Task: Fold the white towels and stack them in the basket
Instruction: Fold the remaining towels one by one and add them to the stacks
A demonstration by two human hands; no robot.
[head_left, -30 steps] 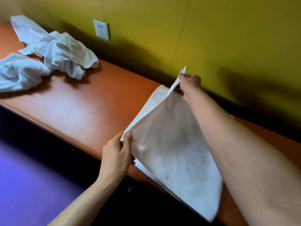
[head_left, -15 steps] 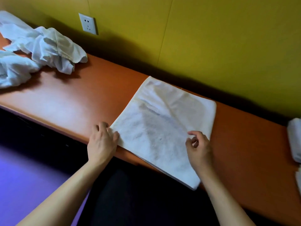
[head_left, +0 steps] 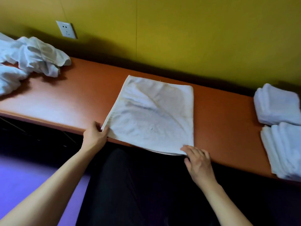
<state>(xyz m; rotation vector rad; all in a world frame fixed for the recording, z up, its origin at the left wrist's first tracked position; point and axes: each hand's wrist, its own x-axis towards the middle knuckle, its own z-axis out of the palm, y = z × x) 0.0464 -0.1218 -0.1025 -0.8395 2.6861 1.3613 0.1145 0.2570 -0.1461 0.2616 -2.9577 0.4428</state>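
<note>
A white towel [head_left: 153,115], folded once into a rough square, lies flat on the orange table [head_left: 73,101], its near edge hanging slightly over the table's front. My left hand [head_left: 94,136] pinches the towel's near left corner between thumb and fingers. My right hand [head_left: 197,160] is at the near right corner, fingertips on the edge of the layers. A heap of crumpled white towels [head_left: 29,59] lies at the far left. Two stacks of folded white towels [head_left: 280,128] sit at the right edge. No basket is in view.
A yellow wall with a white power socket [head_left: 66,29] runs right behind the table. Bare orange tabletop lies on both sides of the flat towel. Below the front edge are my dark-clothed lap and a purple floor [head_left: 24,173].
The towel, held up by two corners a second ago, now lies flat. My right hand moved from its surface to the near right corner; my left hand took the near left corner.
</note>
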